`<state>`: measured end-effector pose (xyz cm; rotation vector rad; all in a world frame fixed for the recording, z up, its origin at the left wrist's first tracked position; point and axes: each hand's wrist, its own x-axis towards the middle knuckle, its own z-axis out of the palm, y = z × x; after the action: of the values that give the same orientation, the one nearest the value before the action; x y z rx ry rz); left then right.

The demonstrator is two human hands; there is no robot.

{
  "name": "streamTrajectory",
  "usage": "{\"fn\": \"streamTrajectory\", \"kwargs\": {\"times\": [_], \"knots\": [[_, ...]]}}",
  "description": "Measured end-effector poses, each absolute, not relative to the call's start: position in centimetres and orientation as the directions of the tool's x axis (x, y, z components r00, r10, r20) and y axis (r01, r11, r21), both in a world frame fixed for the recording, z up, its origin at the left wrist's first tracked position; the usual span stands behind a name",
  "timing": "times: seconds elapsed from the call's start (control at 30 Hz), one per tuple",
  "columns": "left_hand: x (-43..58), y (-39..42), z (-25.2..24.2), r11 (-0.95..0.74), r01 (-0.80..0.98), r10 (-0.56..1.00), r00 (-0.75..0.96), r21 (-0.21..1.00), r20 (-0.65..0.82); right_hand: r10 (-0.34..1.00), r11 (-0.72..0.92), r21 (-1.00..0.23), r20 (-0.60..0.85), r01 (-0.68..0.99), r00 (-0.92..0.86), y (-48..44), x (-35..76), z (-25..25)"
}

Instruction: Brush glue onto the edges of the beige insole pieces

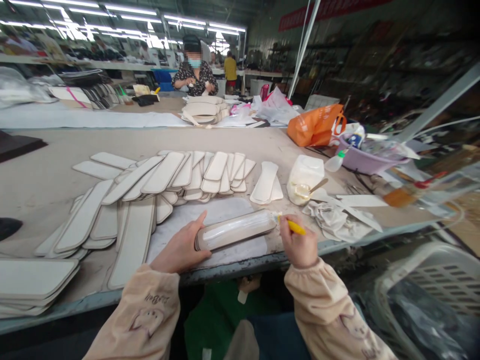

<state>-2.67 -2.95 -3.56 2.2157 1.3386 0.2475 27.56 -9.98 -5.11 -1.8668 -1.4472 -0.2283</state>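
My left hand (182,246) presses down on the left end of a small stack of long, rounded beige strips (236,230), fingers closed round its edge. The top strip looks wet and glossy. My right hand (299,244) is closed on a yellow-handled brush (292,226), its tip touching the right end of the stack. The stack lies on a white sheet (221,212) near the table's front edge. A cut-open white jug of glue (304,178) with a stick in it stands just beyond my right hand.
Many more beige strips (150,185) lie fanned across the table to the left, with a pile (33,282) at the front left. A crumpled rag (335,220), an orange bag (315,126) and a purple basin (362,159) sit to the right. A masked person (194,72) works at the far end.
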Motion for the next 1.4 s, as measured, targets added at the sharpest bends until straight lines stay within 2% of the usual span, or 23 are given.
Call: {"fn": "streamTrajectory", "kwargs": {"times": [0.1,0.17,0.27,0.33,0.4,0.5,0.63,0.73,0.8,0.93,1.03,1.13,1.23,1.4], "knots": [[-2.8,-2.9,-3.7,-0.371,0.753,0.864,0.494,0.543,-0.096,0.837,0.01,-0.33,0.52,0.944,0.172,-10.6,24.7,-5.4],[-2.9,-2.9,-3.8,-0.373,0.742,0.862,0.499,0.557,-0.089,0.885,0.111,-0.356,0.46,0.928,0.071,-11.2,22.4,-5.4],[-2.9,-2.9,-3.9,-0.369,0.726,0.862,0.501,0.58,-0.079,0.925,0.219,-0.577,0.379,0.787,0.021,-11.8,19.3,-5.2],[-2.9,-3.0,-3.9,-0.36,0.722,0.867,0.492,0.591,-0.073,0.948,0.198,-0.774,0.307,0.601,0.082,-11.7,17.9,-5.0],[-2.9,-3.1,-3.8,-0.346,0.721,0.872,0.483,0.6,-0.078,0.964,0.126,-0.912,0.206,0.391,0.169,-11.3,17.4,-4.7],[-2.9,-3.2,-3.6,-0.328,0.72,0.871,0.481,0.612,-0.099,0.957,0.047,-0.982,0.097,0.184,0.272,-10.3,17.4,-4.5],[-2.8,-3.2,-3.7,-0.338,0.719,0.87,0.484,0.607,-0.089,0.955,0.005,-0.996,0.03,0.085,0.297,-9.3,16.8,-4.7],[-2.8,-3.2,-3.9,-0.339,0.722,0.873,0.48,0.603,-0.083,0.979,-0.018,-0.996,0.001,0.092,0.202,-9.3,15.9,-5.2],[-2.9,-3.2,-4.0,-0.337,0.721,0.875,0.477,0.605,-0.082,0.984,-0.022,-0.987,0.007,0.159,0.179,-9.2,16.0,-5.4],[-2.8,-3.2,-3.9,-0.339,0.725,0.873,0.48,0.6,-0.086,0.951,-0.031,-0.963,0.054,0.269,0.303,-9.0,17.8,-5.3],[-2.7,-3.3,-3.8,-0.35,0.725,0.87,0.486,0.593,-0.081,0.935,-0.029,-0.978,0.046,0.205,0.353,-8.9,18.3,-5.0],[-2.6,-3.4,-3.9,-0.364,0.721,0.868,0.492,0.589,-0.064,0.958,-0.014,-0.992,0.021,0.121,0.286,-8.8,16.9,-5.1],[-2.5,-3.4,-4.0,-0.355,0.728,0.877,0.477,0.587,-0.06,0.977,-0.022,-0.994,0.002,0.109,0.215,-8.6,15.4,-5.5],[-2.5,-3.4,-3.6,-0.348,0.746,0.874,0.477,0.568,-0.092,0.953,-0.046,-0.964,0.036,0.262,0.301,-8.3,17.7,-5.5]]}}
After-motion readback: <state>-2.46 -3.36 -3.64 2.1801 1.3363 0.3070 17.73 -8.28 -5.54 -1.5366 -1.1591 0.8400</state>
